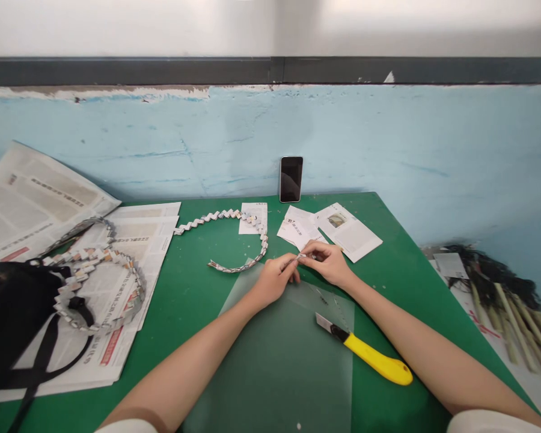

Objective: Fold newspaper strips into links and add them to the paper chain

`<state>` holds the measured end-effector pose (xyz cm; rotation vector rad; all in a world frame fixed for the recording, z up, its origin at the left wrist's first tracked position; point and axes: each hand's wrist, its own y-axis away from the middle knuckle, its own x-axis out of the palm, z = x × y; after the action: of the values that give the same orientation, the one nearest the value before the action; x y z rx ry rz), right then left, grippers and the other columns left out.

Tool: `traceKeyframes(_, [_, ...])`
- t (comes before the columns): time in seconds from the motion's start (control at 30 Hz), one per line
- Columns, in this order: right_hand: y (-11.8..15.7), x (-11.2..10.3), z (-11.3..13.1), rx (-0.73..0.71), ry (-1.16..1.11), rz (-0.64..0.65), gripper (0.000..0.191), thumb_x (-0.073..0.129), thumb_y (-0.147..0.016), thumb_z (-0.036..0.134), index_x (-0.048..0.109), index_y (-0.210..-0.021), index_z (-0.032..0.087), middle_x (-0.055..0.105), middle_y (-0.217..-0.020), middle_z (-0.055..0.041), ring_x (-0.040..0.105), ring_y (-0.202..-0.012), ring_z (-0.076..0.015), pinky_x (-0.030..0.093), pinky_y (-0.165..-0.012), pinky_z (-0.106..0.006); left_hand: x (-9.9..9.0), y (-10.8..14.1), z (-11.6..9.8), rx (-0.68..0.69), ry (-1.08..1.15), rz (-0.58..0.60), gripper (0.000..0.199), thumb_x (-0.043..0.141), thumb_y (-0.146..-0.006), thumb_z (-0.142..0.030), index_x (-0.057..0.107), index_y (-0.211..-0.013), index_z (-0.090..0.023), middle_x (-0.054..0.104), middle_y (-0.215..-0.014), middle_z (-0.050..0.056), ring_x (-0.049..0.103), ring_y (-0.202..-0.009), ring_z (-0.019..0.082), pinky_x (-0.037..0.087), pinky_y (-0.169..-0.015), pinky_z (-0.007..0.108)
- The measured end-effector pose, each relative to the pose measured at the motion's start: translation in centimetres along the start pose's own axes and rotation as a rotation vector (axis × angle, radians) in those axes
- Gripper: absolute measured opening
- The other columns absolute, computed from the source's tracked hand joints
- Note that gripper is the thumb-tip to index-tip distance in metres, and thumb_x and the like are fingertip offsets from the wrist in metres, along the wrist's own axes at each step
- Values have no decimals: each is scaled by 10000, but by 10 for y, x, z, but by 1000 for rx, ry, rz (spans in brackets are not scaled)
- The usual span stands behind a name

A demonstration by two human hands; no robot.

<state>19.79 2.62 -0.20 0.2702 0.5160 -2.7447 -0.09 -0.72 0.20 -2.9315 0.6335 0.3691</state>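
My left hand [277, 276] and my right hand [325, 262] meet over the middle of the green table, fingertips pinched on a small folded paper strip [301, 256]. Behind them lie several cut paper pieces [299, 226] and a larger printed sheet [349, 231]. A zigzag chain of folded paper [265, 243] curves to the left of my hands, its end lying near my left hand. Below my right hand, a yellow-handled knife [374, 358] rests with its blade pointing up and left, partly over a translucent mat [275, 361].
A black phone [291, 179] leans upright against the blue wall. Newspapers [148, 240], more folded chain [135, 288] and a black bag [15, 313] occupy the left side. Beyond the table's right edge [437, 282] are bundled stalks [518, 325].
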Motion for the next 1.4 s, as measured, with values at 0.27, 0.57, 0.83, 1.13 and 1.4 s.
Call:
traceKeyframes(0.27, [1, -1, 2, 8, -43, -15, 178, 771, -873, 379, 758, -829, 207, 681, -772, -42, 606, -708, -173, 476, -635, -313, 0, 0, 2, 2, 22, 0, 327, 424, -1041, -380, 688, -1075, -191, 673, -685, -2, 589, -646, 146, 449, -694, 252])
traceKeyframes(0.57, [1, 0, 0, 25, -59, -28, 188, 786, -859, 388, 754, -793, 215, 692, -764, -45, 621, -709, -188, 473, -636, -328, 1, -1, 3, 5, 26, -7, 337, 435, -1036, -386, 699, -1109, -190, 676, -673, 0, 587, -635, 146, 454, -685, 250])
traceKeyframes(0.83, [1, -1, 1, -9, -29, -9, 168, 757, -889, 373, 755, -826, 217, 680, -776, -43, 607, -724, -183, 472, -661, -328, 2, -1, 5, 5, 28, -19, 337, 439, -1037, -396, 701, -1099, -192, 669, -673, -5, 587, -628, 142, 447, -676, 246])
traceKeyframes(1.13, [0, 0, 3, -35, 59, -39, 164, 688, -942, 379, 756, -930, 230, 693, -844, -51, 622, -764, -194, 493, -694, -343, 4, -2, 8, -10, 6, -85, 356, 443, -1033, -440, 699, -1069, -196, 655, -648, -11, 592, -607, 142, 436, -641, 246])
traceKeyframes(1.4, [1, 0, 6, -69, 87, -36, 138, 699, -935, 357, 767, -910, 239, 714, -833, -54, 645, -761, -205, 504, -692, -359, 3, -1, 5, -30, 48, -67, 365, 470, -1015, -483, 691, -977, -194, 658, -657, -4, 597, -628, 150, 448, -664, 255])
